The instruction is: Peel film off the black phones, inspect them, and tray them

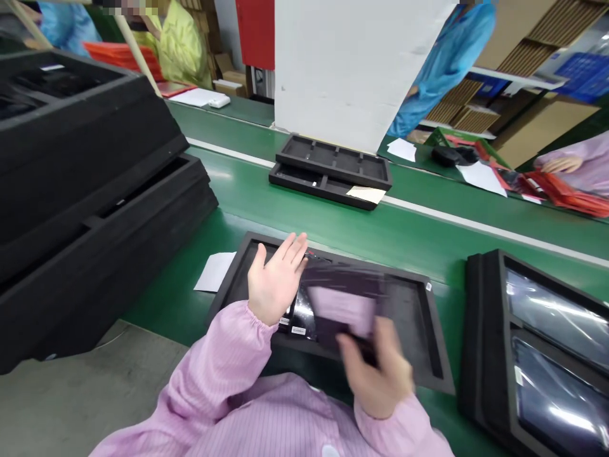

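Observation:
My right hand [383, 374], blurred by motion, grips the near edge of a dark glossy screen panel [345, 304], thumb on one side and fingers on the other. The panel is smeared too and mirrors something pink. It hangs over a black foam tray [435, 355] in front of me. Other glossy black panels with small white labels [302, 317] lie in the tray, partly covered by the held one. My left hand [276, 279] is open, fingers stretched out, above the tray's left part beside these panels. Whether its edge touches them I cannot tell.
Stacked black foam trays [85, 158] rise on the left. Foam trays with shiny screens [561, 393] stand at right. Two smaller trays [333, 162] sit across the green bench [428, 235], before a white board [342, 70]. Co-workers in blue, yellow and pink sleeves are beyond.

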`<move>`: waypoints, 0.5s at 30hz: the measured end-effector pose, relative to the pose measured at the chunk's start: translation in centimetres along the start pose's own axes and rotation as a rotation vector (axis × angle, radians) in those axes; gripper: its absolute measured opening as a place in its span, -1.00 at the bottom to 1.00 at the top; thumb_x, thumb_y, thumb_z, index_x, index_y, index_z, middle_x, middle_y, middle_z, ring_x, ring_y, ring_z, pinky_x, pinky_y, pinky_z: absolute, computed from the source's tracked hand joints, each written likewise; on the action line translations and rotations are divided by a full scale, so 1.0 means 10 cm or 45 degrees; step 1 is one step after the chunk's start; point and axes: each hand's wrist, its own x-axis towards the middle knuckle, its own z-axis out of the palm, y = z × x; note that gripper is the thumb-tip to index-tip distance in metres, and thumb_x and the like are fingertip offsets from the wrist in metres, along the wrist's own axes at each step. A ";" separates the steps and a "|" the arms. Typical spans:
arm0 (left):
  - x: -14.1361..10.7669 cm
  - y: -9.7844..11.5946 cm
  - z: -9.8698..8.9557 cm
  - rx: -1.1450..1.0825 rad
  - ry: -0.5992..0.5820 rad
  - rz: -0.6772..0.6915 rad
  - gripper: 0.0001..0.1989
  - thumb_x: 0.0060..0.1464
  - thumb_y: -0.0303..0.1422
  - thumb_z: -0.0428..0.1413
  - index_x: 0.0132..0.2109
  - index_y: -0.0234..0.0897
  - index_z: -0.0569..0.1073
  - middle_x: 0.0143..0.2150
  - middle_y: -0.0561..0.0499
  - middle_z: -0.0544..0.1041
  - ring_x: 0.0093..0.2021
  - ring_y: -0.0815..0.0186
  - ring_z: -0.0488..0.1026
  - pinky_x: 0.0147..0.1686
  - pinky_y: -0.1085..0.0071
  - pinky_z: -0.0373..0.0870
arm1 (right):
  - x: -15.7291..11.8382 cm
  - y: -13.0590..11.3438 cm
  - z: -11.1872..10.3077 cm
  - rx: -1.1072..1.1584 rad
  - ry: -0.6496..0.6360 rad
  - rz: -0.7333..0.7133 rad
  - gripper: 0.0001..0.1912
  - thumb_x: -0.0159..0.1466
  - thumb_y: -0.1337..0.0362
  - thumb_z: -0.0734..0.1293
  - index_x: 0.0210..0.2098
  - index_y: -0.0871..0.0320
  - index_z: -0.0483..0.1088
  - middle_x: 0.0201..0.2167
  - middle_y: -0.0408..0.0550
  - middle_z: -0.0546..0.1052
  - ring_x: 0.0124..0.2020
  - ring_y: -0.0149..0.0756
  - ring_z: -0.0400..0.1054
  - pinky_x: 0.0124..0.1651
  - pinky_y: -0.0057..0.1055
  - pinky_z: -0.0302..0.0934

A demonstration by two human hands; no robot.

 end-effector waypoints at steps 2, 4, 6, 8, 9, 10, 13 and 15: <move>-0.01 -0.01 0.00 -0.002 -0.002 -0.039 -0.37 0.36 0.01 -0.20 0.24 -0.36 0.40 0.35 -0.17 0.36 0.39 0.17 0.25 0.33 0.27 0.25 | 0.02 -0.01 -0.02 -0.005 -0.217 -0.120 -0.35 0.35 0.40 0.35 0.38 -0.04 0.21 -0.38 -0.09 0.66 -0.58 -0.28 0.52 -0.55 -0.43 0.44; -0.02 -0.01 -0.02 -0.011 -0.010 -0.083 -0.36 0.35 0.03 -0.21 0.23 -0.37 0.41 0.34 -0.18 0.37 0.39 0.16 0.25 0.34 0.23 0.24 | 0.05 -0.01 -0.06 -0.109 -0.141 -0.158 -0.36 0.31 0.40 0.39 0.34 -0.06 0.28 -0.38 -0.12 0.66 -0.56 -0.28 0.53 -0.53 -0.43 0.45; -0.01 0.00 -0.03 -0.008 -0.021 -0.066 -0.34 0.34 0.05 -0.22 0.22 -0.35 0.42 0.34 -0.16 0.38 0.40 0.15 0.23 0.36 0.19 0.20 | 0.08 -0.01 -0.08 -0.164 0.199 -0.130 -0.29 0.28 0.42 0.42 0.36 -0.06 0.24 -0.36 -0.11 0.65 -0.54 -0.24 0.54 -0.55 -0.40 0.45; -0.01 0.01 -0.02 0.001 -0.029 0.007 -0.34 0.33 0.07 -0.23 0.21 -0.32 0.43 0.33 -0.15 0.39 0.41 0.16 0.21 0.39 0.19 0.16 | 0.08 0.00 -0.04 -0.123 0.435 -0.133 -0.26 0.31 0.41 0.38 0.42 -0.02 0.13 -0.38 -0.11 0.64 -0.55 -0.22 0.53 -0.61 -0.39 0.42; 0.00 0.02 -0.02 0.004 -0.029 0.035 -0.33 0.33 0.08 -0.23 0.21 -0.31 0.43 0.33 -0.14 0.40 0.41 0.17 0.21 0.39 0.19 0.14 | 0.08 0.01 0.00 -0.078 0.433 -0.151 -0.28 0.33 0.38 0.36 0.42 -0.02 0.12 -0.43 -0.13 0.63 -0.59 -0.24 0.51 -0.64 -0.41 0.39; -0.01 0.02 -0.02 0.008 -0.028 0.045 -0.32 0.33 0.09 -0.23 0.21 -0.32 0.42 0.32 -0.15 0.40 0.41 0.16 0.22 0.39 0.19 0.14 | 0.06 0.03 0.03 -0.035 0.339 -0.176 -0.32 0.35 0.37 0.35 0.41 -0.04 0.14 -0.48 -0.17 0.61 -0.62 -0.26 0.49 -0.66 -0.44 0.37; -0.03 0.03 -0.01 0.028 -0.010 -0.011 -0.32 0.33 0.10 -0.22 0.22 -0.33 0.41 0.30 -0.17 0.42 0.40 0.16 0.24 0.39 0.20 0.15 | -0.05 0.12 0.05 0.014 -0.079 -0.202 -0.38 0.31 0.37 0.40 0.32 -0.14 0.30 -0.51 -0.23 0.61 -0.60 -0.30 0.51 -0.57 -0.46 0.42; -0.06 0.03 0.01 0.045 0.004 -0.058 -0.34 0.34 0.07 -0.22 0.23 -0.33 0.40 0.30 -0.17 0.43 0.40 0.16 0.23 0.39 0.20 0.15 | -0.17 0.20 -0.01 0.011 -0.156 -0.069 -0.30 0.30 0.38 0.41 0.36 -0.17 0.22 -0.39 -0.19 0.66 -0.50 -0.23 0.57 -0.47 -0.41 0.48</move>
